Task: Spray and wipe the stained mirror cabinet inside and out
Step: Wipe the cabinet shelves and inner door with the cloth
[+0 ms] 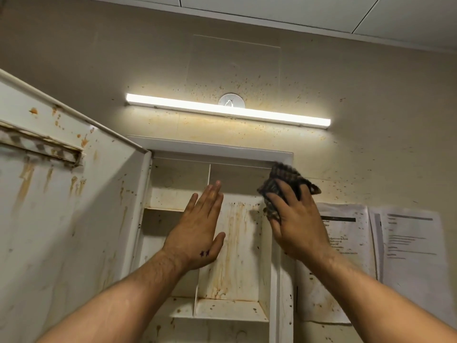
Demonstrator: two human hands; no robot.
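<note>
Hands number two: left hand (197, 229) flat, fingers straight, holding nothing; right hand (294, 224) closed on one checked cloth (284, 179) at the cabinet's (235, 243) two o'clock inner corner. One door (61, 219) open at nine o'clock; visible compartments hold only stains. Two papers (410, 243) at three o'clock.

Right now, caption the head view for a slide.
Right hand wipes stained open cabinet with checked cloth; left hand open.

Both forearms are showing bare, with no sleeves, watch or rings on them. The left hand (197, 229) is wearing two small dark purple star marks near the thumb's base. The right hand (298, 226) is carrying no markings.
</note>
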